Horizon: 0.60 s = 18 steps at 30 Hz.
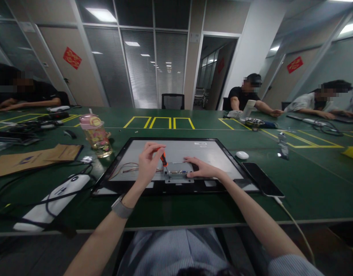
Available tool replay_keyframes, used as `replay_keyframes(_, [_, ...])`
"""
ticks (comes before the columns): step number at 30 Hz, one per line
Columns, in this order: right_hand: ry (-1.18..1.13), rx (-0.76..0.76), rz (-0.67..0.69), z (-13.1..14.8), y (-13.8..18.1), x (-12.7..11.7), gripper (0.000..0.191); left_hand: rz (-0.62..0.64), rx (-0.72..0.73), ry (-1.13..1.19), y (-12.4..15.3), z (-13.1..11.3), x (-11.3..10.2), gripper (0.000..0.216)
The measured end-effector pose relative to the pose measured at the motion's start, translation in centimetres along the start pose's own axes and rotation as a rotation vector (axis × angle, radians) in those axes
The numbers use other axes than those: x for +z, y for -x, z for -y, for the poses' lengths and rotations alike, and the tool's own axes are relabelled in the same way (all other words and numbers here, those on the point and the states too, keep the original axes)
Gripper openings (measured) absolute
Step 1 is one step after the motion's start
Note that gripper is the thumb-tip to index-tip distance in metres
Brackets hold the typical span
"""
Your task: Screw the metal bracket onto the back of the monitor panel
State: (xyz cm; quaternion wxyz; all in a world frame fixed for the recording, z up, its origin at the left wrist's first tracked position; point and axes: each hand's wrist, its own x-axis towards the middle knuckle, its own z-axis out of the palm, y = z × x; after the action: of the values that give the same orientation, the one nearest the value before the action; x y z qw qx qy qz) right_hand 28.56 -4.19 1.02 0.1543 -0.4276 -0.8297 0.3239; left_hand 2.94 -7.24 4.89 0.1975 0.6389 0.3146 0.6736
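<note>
A flat monitor panel (210, 151) lies back side up on the green table, black frame around a grey metal back. My left hand (149, 161) is closed around a small screwdriver with an orange and black handle (164, 158), tip down on a metal connector bracket (176, 173) near the panel's front edge. My right hand (201, 168) lies flat on the panel, fingers pressing on the right side of that bracket. Thin coloured wires (126, 168) run across the panel left of my left hand.
A pink drink bottle (95, 135) stands left of the panel, brown paper bags (27, 159) and a white power bank with black cables (54, 199) further left. A phone (261, 178) and white earbud case (242, 155) lie right. Other people sit at the table's far sides.
</note>
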Motion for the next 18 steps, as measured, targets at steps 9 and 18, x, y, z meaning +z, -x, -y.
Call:
replay_keyframes(9, [0.011,0.009,-0.002,-0.04,0.03,0.03,0.081,0.04,-0.081,0.026,-0.17,-0.11,-0.19,0.022])
replay_keyframes(18, [0.021,0.029,0.014,0.54,0.13,-0.11,0.081,0.12,-0.098,0.076,0.33,0.25,0.13,0.028])
